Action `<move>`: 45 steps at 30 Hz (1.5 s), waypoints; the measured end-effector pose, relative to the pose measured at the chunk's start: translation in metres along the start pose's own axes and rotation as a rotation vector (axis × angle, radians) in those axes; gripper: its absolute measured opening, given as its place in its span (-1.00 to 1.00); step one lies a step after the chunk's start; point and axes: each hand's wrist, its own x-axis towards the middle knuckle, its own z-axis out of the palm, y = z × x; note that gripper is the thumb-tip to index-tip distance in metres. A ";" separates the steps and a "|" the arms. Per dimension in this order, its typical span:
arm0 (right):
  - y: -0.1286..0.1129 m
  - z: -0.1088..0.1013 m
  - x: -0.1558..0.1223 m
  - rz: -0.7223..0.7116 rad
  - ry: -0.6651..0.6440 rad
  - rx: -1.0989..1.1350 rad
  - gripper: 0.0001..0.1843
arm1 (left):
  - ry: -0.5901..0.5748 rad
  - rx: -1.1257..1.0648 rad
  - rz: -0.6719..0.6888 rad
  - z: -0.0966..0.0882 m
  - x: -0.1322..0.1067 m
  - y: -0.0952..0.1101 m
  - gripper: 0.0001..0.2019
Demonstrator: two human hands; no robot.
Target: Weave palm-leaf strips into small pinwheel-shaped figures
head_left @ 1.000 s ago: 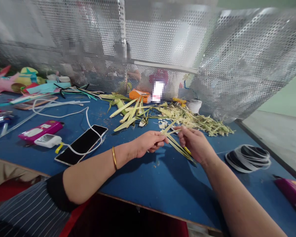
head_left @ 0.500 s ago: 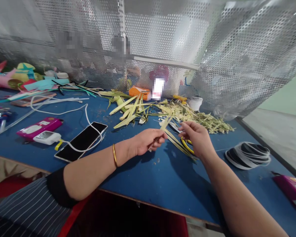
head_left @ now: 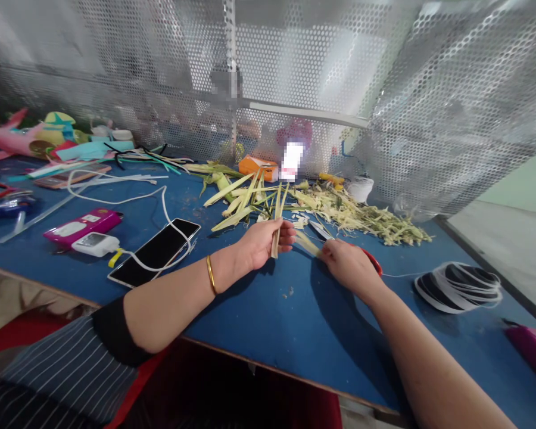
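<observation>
My left hand (head_left: 263, 241) is closed round a few pale green leaf strips (head_left: 277, 215) and holds them upright just above the blue table (head_left: 268, 322). To its right, my right hand (head_left: 346, 265) rests low on the table with its fingers curled over the scissors (head_left: 374, 261). Their red handle shows behind the hand and the blades stick out ahead of the fingers. A loose leaf strip (head_left: 304, 242) lies at the fingertips. A gold bangle sits on my left wrist.
Beyond the hands lie long leaves (head_left: 232, 199) and a pile of leaf trimmings (head_left: 370, 217). On the left are a phone (head_left: 156, 251) on a white cable, a white device (head_left: 93, 243) and a pink one (head_left: 83, 221). A coil of band (head_left: 458, 285) lies to the right. A perforated metal screen (head_left: 295, 71) stands behind.
My left hand turned the strips upright and kept them. My right hand let go of the strips, dropped to the table and closed over the scissors.
</observation>
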 end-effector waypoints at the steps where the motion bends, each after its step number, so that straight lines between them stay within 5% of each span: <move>1: 0.003 -0.003 -0.001 0.020 0.020 0.028 -0.85 | 0.028 0.002 0.047 -0.001 0.000 0.002 -0.67; 4: 0.013 -0.011 -0.002 0.009 0.127 0.090 -0.86 | 0.144 0.038 0.166 -0.004 0.002 0.008 -0.69; 7: 0.019 -0.018 -0.003 -0.255 0.254 0.033 -0.82 | 0.196 0.121 0.197 -0.007 0.004 0.010 -0.69; 10: 0.015 -0.019 -0.005 -0.508 0.308 -0.017 -0.73 | 0.068 0.262 0.127 -0.007 0.003 0.005 -0.69; 14: 0.000 -0.018 -0.008 -0.605 0.379 -0.020 -0.70 | -0.163 0.417 -0.062 -0.003 -0.001 -0.008 -0.73; 20: -0.007 -0.021 -0.010 -0.561 0.430 -0.077 -0.66 | -0.404 0.433 -0.226 -0.002 -0.003 -0.020 -0.73; 30: -0.004 -0.019 -0.009 -0.598 0.416 -0.063 -0.69 | -0.361 0.461 -0.202 0.001 -0.006 -0.022 -0.69; 38: -0.008 -0.017 -0.010 -0.527 0.525 -0.013 -0.75 | -0.404 0.365 -0.199 0.000 -0.006 -0.021 -0.79; 42: -0.012 -0.019 -0.014 -0.364 0.648 0.112 -0.80 | -0.326 0.089 -0.103 0.003 -0.002 -0.022 -0.82; 45: -0.017 -0.014 -0.015 -0.199 0.553 0.402 -0.74 | -0.243 -0.093 0.009 0.006 -0.001 -0.019 -0.78</move>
